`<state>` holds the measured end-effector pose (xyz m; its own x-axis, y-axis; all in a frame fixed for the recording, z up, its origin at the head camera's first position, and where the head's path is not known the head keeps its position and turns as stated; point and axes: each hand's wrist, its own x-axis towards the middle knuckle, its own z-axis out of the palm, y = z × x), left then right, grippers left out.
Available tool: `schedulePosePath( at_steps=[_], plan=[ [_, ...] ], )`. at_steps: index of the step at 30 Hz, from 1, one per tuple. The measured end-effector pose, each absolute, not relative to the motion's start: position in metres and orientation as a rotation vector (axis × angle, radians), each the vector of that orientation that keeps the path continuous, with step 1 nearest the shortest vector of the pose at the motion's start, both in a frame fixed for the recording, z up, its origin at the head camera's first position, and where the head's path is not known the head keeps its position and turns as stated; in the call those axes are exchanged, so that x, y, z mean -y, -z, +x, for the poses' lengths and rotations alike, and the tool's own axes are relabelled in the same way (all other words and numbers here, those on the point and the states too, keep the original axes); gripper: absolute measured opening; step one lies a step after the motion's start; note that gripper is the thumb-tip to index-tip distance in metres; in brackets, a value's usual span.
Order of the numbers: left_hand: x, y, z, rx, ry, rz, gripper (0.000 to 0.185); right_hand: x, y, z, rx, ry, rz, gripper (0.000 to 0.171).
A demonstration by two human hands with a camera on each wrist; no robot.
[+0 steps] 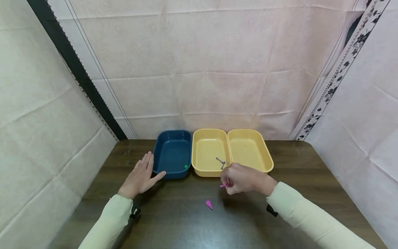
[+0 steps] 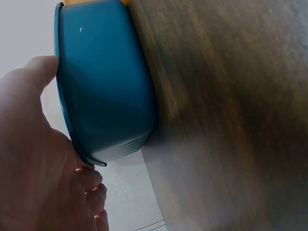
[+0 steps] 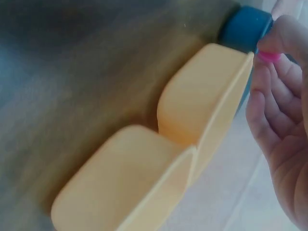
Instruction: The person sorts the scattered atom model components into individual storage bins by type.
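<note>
- On the dark wooden table (image 1: 174, 221), the left hand (image 1: 140, 176) rests flat, fingers straight, touching the blue plastic tub (image 1: 172, 154).
- Right hand (image 1: 240, 178) pinches a small pink plastic piece (image 1: 224, 185) near the middle yellow plastic tub (image 1: 209, 152).

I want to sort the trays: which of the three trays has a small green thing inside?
The blue tray, leftmost, beside the left hand; a green bead lies in its near corner. Both others are yellow.

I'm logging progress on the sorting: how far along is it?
Done: grey pieces lie in the middle yellow tray, a green bead in the blue tray. In hand: the right hand pinches a pink piece. Left: another pink piece on the table.
</note>
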<state>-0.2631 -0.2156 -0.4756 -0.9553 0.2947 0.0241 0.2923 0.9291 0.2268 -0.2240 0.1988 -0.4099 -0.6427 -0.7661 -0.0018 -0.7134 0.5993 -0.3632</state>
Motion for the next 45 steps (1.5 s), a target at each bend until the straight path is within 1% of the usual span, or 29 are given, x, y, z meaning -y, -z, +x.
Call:
schedulePosePath(
  at_steps=[7,11,21,27,35,39,45],
  plan=[
    [0.216,0.476,-0.263,-3.070,-0.357,0.457,0.106,-0.218,0.392,-0.236,-2.690,0.541,-1.154,0.020],
    [0.216,0.476,-0.263,-3.076,-0.359,0.460,0.106,-0.230,0.385,-0.245,-2.726,0.538,-1.148,0.018],
    [0.215,0.477,-0.263,-3.082,-0.371,0.466,0.105,-0.253,0.377,-0.264,-2.813,0.537,-1.072,0.018],
    [0.215,0.476,-0.262,-3.075,-0.385,0.457,0.106,-0.263,0.377,-0.277,-2.860,0.521,-1.003,0.018],
    [0.215,0.476,-0.261,-3.079,-0.378,0.460,0.105,-0.272,0.386,-0.292,-2.907,0.544,-0.991,0.017],
    [0.215,0.476,-0.261,-3.076,-0.384,0.459,0.106,-0.276,0.394,-0.299,-2.913,0.578,-0.930,0.014],
    [0.216,0.476,-0.260,-3.082,-0.390,0.460,0.106,-0.283,0.402,-0.307,-2.956,0.599,-0.878,0.005]
  ],
)
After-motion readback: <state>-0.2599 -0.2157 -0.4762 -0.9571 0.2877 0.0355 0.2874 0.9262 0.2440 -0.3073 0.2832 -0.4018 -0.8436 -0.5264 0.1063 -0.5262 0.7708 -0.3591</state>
